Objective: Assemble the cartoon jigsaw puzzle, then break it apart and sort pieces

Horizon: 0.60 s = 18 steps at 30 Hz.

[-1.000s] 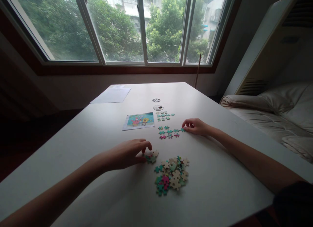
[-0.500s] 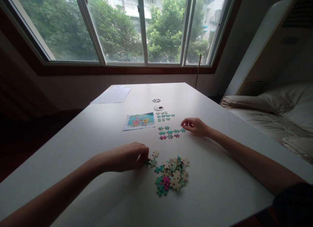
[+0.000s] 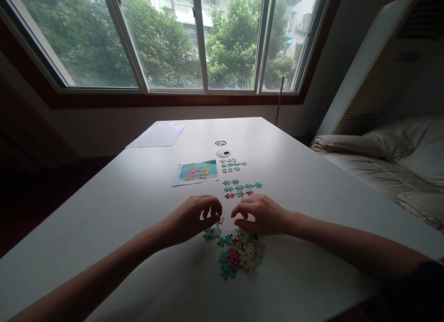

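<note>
My left hand point(image 3: 201, 215) is left of the puzzle pile, thumb and fingertips pinched at a cream puzzle piece point(image 3: 221, 219) that they partly cover. Facing it, my right hand point(image 3: 260, 214) hovers over the far side of the pile with thumb and fingers apart and nothing visible between them. The heap of jigsaw pieces point(image 3: 248, 256) mixes cream backs with teal and pink faces. Just below my left hand lie a pink-and-teal piece point(image 3: 208, 233) and a pale green piece point(image 3: 217, 232).
Beyond my hands, sorted teal and pink pieces point(image 3: 239, 187) lie in rows, with another group point(image 3: 230, 164) farther off. A cartoon picture sheet point(image 3: 197, 172) is left of them. Two round items point(image 3: 223, 153) and white paper point(image 3: 156, 136) lie farther back on the white table point(image 3: 114, 188).
My right hand has come back from the sorted rows to the pile's far side. My left hand has shifted right and slightly away, uncovering the pink-and-teal piece.
</note>
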Each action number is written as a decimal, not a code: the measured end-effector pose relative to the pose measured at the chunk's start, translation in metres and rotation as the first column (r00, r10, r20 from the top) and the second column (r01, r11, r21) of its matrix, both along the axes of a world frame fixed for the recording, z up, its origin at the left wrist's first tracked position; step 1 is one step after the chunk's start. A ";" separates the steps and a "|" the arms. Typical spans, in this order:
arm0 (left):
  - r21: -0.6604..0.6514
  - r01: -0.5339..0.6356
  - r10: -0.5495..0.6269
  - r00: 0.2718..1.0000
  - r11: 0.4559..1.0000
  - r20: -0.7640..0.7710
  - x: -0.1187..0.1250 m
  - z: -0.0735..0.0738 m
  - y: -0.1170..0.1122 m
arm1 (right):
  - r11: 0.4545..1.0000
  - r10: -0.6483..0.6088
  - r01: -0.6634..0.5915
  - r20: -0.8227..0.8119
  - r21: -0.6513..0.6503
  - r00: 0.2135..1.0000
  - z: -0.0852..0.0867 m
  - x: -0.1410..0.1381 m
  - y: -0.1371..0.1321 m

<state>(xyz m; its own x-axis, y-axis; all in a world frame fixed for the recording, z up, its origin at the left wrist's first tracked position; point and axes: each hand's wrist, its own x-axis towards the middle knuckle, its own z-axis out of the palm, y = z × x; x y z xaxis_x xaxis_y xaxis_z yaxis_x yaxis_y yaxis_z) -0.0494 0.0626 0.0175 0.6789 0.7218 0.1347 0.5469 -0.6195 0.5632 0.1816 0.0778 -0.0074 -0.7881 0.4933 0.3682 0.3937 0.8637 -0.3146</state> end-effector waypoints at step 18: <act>-0.535 0.009 0.211 0.914 0.845 0.348 0.009 -0.013 0.000 | 0.996 -0.081 0.086 -0.153 0.027 0.985 -0.005 -0.010 -0.007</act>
<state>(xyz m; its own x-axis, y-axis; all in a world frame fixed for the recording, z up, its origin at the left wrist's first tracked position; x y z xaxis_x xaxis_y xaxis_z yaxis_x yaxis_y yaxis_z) -0.0401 0.0624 0.0047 0.5718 0.8191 -0.0463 0.2655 -0.1313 0.9551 0.1717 0.0711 -0.0122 -0.6788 0.5402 0.4973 0.4145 0.8410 -0.3477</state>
